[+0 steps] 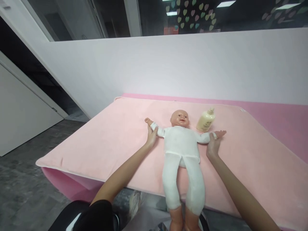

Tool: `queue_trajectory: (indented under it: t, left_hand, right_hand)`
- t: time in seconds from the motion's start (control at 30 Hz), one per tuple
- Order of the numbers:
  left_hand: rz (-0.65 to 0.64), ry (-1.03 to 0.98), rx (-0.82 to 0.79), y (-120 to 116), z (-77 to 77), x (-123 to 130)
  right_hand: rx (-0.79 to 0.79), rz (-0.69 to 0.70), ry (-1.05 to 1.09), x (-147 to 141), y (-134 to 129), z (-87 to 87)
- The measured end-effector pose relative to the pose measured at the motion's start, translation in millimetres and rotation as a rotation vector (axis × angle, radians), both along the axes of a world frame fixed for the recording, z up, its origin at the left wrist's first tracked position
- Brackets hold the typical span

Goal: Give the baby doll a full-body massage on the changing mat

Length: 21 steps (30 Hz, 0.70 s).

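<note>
A baby doll point(182, 141) in a white top and white leggings lies face up, its arms spread and its bare feet past the table's front edge. My left hand point(152, 136) is closed round the doll's sleeved forearm on the left. On the other side, my right hand point(213, 146) grips the doll's other forearm near the wrist. Both of the doll's hands stick out beyond my fingers. A pale yellow pump bottle point(205, 121) stands beside the doll's head, just behind the arm that my right hand holds.
A pale pink blanket point(96, 138) covers the table, over a darker pink cloth point(284, 125). Behind the table rises a white wall point(168, 67) with windows above. At the left are a white door panel point(24, 106) and grey floor. A shoe point(135, 202) shows below the front edge.
</note>
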State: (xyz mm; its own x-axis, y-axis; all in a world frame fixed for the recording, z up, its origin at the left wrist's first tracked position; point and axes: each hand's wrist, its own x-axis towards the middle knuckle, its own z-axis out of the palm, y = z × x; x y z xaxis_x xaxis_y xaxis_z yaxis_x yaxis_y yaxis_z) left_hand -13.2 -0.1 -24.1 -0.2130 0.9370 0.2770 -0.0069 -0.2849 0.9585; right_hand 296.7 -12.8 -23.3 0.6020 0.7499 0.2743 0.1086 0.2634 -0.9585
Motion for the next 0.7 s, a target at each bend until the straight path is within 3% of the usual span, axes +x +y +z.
queue_trajectory:
  t: [0.1, 0.27, 0.37, 0.57, 0.7]
  left_hand:
    - [-0.025, 0.138, 0.038, -6.2, 4.1, 1.5]
    - [-0.074, 0.772, 0.225, -24.9, 11.1, 14.0]
    - [-0.051, 0.974, 0.318, -32.9, 13.9, 22.3]
    - [-0.067, 0.971, 0.300, -36.2, 18.5, 21.3]
    - [-0.115, 0.877, 0.242, -33.6, 17.0, 19.4]
  right_hand:
    - [0.080, 0.064, -0.259, -11.7, -11.6, 5.1]
    - [0.174, 0.274, -0.788, -23.2, -17.9, 2.2]
    - [0.255, 0.300, -0.947, -22.9, -17.0, -0.4]
    - [0.202, 0.324, -0.879, -22.0, -19.5, 5.5]
    - [0.111, 0.307, -0.577, -27.4, -24.9, 13.4]
